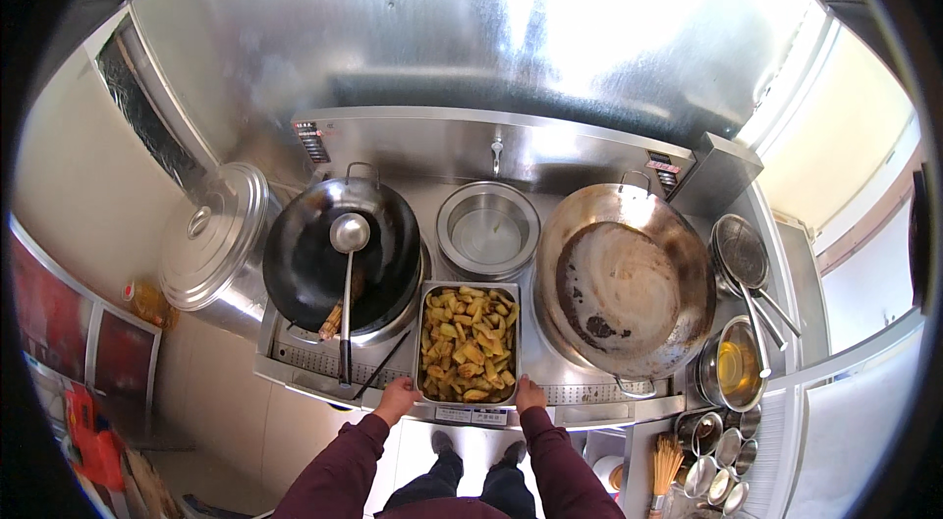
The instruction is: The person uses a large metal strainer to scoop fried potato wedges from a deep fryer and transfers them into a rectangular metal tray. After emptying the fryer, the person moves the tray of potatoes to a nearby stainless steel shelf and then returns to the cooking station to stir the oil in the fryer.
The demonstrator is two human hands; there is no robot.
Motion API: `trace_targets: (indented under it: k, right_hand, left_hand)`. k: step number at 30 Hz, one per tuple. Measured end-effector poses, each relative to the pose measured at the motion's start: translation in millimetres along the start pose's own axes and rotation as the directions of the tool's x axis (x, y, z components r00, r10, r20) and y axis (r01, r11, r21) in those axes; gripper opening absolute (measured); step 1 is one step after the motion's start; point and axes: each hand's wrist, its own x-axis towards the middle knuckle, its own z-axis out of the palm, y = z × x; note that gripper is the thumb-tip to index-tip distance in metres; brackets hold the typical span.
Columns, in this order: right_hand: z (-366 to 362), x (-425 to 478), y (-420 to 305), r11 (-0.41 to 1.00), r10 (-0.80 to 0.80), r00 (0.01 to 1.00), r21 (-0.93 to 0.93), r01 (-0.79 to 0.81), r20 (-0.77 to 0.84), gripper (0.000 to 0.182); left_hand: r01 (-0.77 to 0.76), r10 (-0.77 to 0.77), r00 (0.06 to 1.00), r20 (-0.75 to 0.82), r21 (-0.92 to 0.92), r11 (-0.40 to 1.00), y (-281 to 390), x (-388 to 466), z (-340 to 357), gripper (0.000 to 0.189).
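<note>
A rectangular stainless steel tray (pixel 519 342) filled with browned yellow-green vegetable chunks (pixel 471 349) rests at the front of the wok range, before me. My left hand (pixel 398 400) grips its near left corner, and my right hand (pixel 530 394) has the near right corner. To the left sits a black wok (pixel 295 246) with a steel ladle (pixel 349 233) and a bamboo wok brush (pixel 333 319) lying across it. On the right is a larger wok (pixel 626 276), its bottom coated with whitish and dark residue. Behind the tray stands a round steel pot (pixel 488 232) of clear liquid.
A water tap (pixel 496 151) projects from the steel backsplash. Mesh strainers (pixel 740 250) and a bowl of yellow oil (pixel 733 364) stand at right, above several seasoning containers (pixel 718 449) and another bamboo brush (pixel 667 464). A large lidded pot (pixel 217 239) occupies the left.
</note>
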Motion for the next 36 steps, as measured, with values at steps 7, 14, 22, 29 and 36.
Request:
trace_targets:
  k: [7, 14, 22, 29, 36]
  right_hand:
    - [-2.5, -25.9, -22.7, 0.949, 0.266, 0.964, 0.181, -0.26, -0.01, 0.07]
    - [-23.6, -50.0, -13.9, 0.979, 0.127, 0.991, 0.168, -0.117, -0.051, 0.066]
    - [-34.0, -88.5, 21.1, 0.901, 0.333, 0.941, 0.273, -0.337, 0.061, 0.065]
    - [-46.3, -84.1, 13.4, 0.903, 0.374, 0.927, 0.226, -0.366, 0.009, 0.059]
    - [-29.4, -68.0, 44.7, 0.979, 0.202, 0.978, 0.039, -0.2, -0.052, 0.058]
  left_hand:
    - [0.147, -0.117, 0.968, 0.221, -0.124, 0.981, 22.2, 0.5, -23.4, 0.013]
    - [0.227, -0.181, 0.899, 0.399, -0.071, 0.971, 28.6, -27.7, -24.3, 0.014]
    - [0.343, -0.258, 0.75, 0.609, -0.024, 0.939, 10.1, -71.4, -16.9, 0.016]
    - [0.377, -0.275, 0.716, 0.642, -0.024, 0.926, -6.7, -97.0, -7.1, 0.024]
    - [0.331, -0.237, 0.774, 0.587, -0.057, 0.942, -17.6, -126.0, 13.4, 0.025]
